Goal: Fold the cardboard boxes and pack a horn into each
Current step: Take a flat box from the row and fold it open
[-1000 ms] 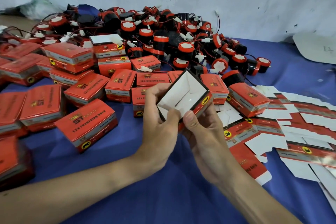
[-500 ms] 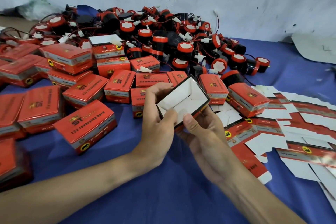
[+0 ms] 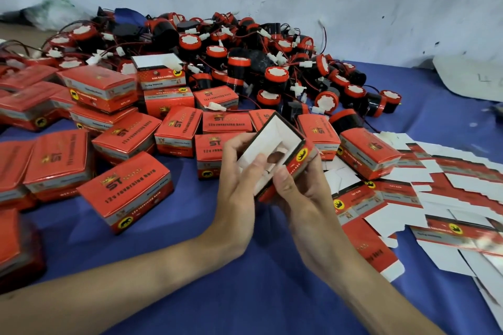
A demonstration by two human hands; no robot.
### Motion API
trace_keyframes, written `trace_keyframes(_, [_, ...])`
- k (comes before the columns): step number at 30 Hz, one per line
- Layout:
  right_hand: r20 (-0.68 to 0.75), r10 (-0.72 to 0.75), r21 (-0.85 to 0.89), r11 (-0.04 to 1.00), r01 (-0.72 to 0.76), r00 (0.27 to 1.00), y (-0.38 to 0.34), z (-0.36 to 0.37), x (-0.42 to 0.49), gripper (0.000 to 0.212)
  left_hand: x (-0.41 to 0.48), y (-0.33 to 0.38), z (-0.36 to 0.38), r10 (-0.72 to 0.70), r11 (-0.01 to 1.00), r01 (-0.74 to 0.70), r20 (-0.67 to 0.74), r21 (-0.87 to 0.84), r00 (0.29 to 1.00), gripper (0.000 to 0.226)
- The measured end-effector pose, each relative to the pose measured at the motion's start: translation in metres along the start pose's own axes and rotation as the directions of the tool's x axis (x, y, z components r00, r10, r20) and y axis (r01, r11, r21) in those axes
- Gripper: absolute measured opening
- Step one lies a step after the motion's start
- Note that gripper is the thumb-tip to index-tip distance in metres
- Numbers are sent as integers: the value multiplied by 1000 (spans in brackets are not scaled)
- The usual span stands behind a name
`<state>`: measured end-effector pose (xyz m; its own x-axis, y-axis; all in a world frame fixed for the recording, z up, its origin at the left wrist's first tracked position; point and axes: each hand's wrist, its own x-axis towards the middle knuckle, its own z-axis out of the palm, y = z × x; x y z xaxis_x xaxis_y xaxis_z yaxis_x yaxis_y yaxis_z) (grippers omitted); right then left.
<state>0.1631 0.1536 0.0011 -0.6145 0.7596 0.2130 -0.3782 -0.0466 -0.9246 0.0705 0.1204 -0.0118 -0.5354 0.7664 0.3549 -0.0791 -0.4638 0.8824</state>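
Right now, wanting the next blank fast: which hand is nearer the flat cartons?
Right. The right hand is beside the flat cartons; the left hand is across the open box both hold.

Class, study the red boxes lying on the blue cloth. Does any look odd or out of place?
Yes. One box at the back, beside the horn pile, shows a white top while the others are red; open or upended, I cannot tell.

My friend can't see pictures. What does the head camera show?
The left hand and right hand hold a half-folded red box, its white inside showing, over a blue cloth. Closed red boxes lie left, a heap of red-and-black horns behind, flat unfolded cartons right.
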Motion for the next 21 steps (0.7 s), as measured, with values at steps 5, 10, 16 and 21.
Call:
trace_keyframes(5, [-84, -54, -111, 993, 44, 995, -8, -6, 2, 41, -3, -4, 0, -11, 1000, 10, 62, 7, 998, 35])
trace_keyframes(10, [-62, -75, -144, 987, 65, 995, -12, -10, 2, 36, -5, -6, 1, -13, 1000, 10, 107, 27, 994, 30])
trace_keyframes(16, [62, 71, -54, 996, -68, 996, -13, -19, 5, 39, 0, -1, 5, -57, 992, 46, 94, 114, 994, 27])
trace_keyframes(21, [223, -302, -662, 651, 371, 927, -16, -22, 13, 10, 8, 3, 7, -44, 978, 15, 136, 208, 990, 44])
